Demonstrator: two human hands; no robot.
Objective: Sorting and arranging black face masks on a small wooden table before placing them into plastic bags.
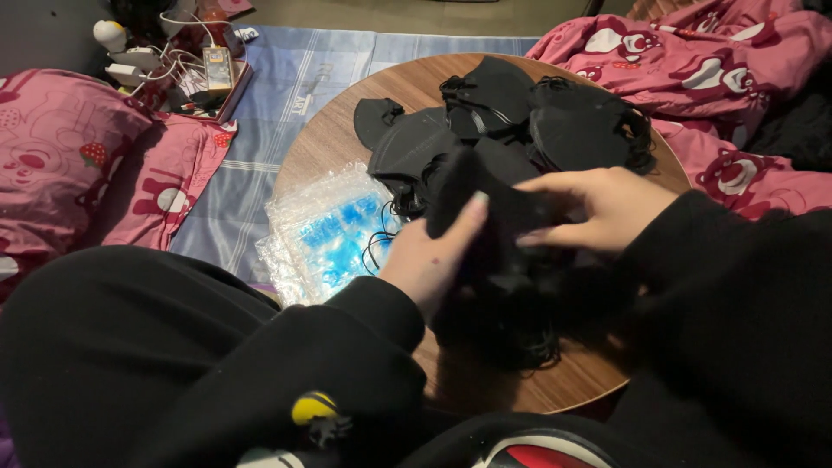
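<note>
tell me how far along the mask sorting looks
Done: hard to tell; clear plastic packets lie flat at the table's left edge. In hand: left hand and right hand grip one black mask. Left: a loose pile of black masks behind.

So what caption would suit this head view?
Left hand and right hand hold a black fabric face mask over a round wooden table.

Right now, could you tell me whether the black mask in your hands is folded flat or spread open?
Folded, it seems: the black mask looks flat between the left hand and right hand, though the dark fabric hides its edges.
</note>
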